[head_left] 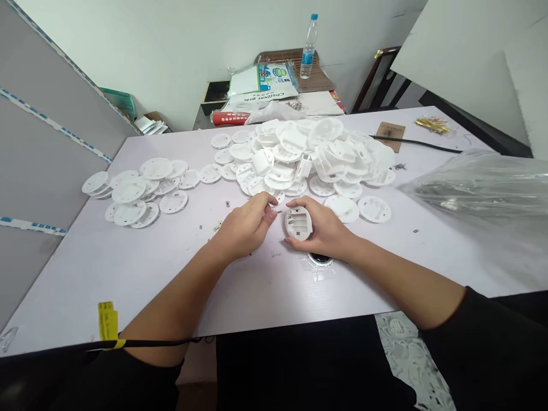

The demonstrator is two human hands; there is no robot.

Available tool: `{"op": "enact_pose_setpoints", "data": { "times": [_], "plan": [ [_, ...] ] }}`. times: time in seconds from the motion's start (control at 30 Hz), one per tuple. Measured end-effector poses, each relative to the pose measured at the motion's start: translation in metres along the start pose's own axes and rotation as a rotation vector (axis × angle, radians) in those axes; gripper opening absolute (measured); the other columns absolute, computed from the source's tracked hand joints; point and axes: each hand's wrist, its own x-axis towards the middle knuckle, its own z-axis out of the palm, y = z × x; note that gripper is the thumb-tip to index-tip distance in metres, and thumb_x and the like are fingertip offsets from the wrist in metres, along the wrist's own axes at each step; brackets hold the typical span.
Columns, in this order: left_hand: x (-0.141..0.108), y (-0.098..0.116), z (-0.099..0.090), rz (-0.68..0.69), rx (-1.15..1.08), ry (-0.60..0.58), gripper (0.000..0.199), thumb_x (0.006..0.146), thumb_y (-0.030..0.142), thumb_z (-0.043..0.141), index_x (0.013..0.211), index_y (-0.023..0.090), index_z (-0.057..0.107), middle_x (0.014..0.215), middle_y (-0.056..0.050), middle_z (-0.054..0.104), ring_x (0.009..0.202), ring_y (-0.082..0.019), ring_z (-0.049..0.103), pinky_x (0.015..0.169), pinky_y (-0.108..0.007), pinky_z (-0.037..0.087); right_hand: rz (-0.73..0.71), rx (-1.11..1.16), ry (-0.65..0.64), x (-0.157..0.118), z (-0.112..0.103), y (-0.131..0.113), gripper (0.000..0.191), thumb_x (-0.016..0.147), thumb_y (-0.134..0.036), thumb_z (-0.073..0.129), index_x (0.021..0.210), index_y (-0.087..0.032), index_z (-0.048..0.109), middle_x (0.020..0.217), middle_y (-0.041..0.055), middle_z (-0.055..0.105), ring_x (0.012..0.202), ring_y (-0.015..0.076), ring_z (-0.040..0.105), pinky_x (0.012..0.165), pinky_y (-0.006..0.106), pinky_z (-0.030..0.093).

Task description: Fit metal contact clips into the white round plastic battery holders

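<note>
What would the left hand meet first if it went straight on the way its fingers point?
Most likely the white round case held in the right hand; the left hand points across toward it. Depth is unclear, so the hand might pass above instead.

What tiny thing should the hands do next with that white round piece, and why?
Maybe the left hand should bring the small thin piece at its fingertips over to the white round part. The right hand holds that part with its open compartments showing, and just a small gap seems to separate the two.
</note>
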Motion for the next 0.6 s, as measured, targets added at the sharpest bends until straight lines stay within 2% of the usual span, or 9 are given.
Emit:
{"op": "enact_pose_setpoints", "data": {
  "times": [0.1,0.2,0.27,0.4,0.6],
  "plan": [
    [0.002,-0.006,0.003,0.097,0.141,0.006,0.023,0.100,0.023,0.042,0.110,0.021,0.063,0.102,-0.002,0.063,0.075,-0.013,0.056,0.066,-0.029,0.043,0.064,-0.075,-0.080,-0.001,-0.001,0.004,0.060,0.076,-0.037,0.077,0.126,-0.022,0.048,0.118,0.0103,0.063,0.108,0.0285,0.064,0.086,0.042,0.055],
    [0.005,-0.012,0.012,0.229,0.159,0.033,0.022,0.096,0.019,0.050,0.102,0.021,0.071,0.092,-0.001,0.063,0.071,-0.011,0.055,0.064,-0.027,0.043,0.047,-0.111,-0.127,-0.001,0.000,0.006,0.057,0.076,-0.037,0.076,0.123,-0.022,0.047,0.119,0.0103,0.061,0.110,0.0280,0.061,0.088,0.042,0.054],
    [0.006,-0.016,0.019,0.270,0.157,0.074,0.023,0.096,0.018,0.051,0.101,0.020,0.073,0.089,-0.001,0.063,0.070,-0.011,0.055,0.063,-0.026,0.043,0.030,-0.118,-0.141,-0.001,0.001,0.007,0.055,0.076,-0.035,0.075,0.122,-0.021,0.046,0.117,0.0101,0.060,0.109,0.0272,0.060,0.087,0.042,0.053],
    [0.006,-0.019,0.026,0.300,0.144,0.100,0.025,0.095,0.016,0.052,0.102,0.021,0.075,0.091,-0.001,0.064,0.071,-0.010,0.056,0.063,-0.024,0.043,0.040,-0.116,-0.153,-0.001,0.003,0.006,0.052,0.076,-0.033,0.073,0.119,-0.022,0.046,0.114,0.0088,0.059,0.102,0.0253,0.059,0.080,0.038,0.052],
    [0.006,-0.018,0.026,0.292,0.136,0.086,0.025,0.094,0.014,0.051,0.100,0.021,0.075,0.090,0.000,0.064,0.069,-0.009,0.053,0.063,-0.024,0.042,0.102,-0.091,-0.168,0.000,0.002,0.004,0.046,0.075,-0.030,0.073,0.111,-0.022,0.046,0.104,0.0051,0.057,0.084,0.0192,0.056,0.068,0.032,0.048]
  ]
}}
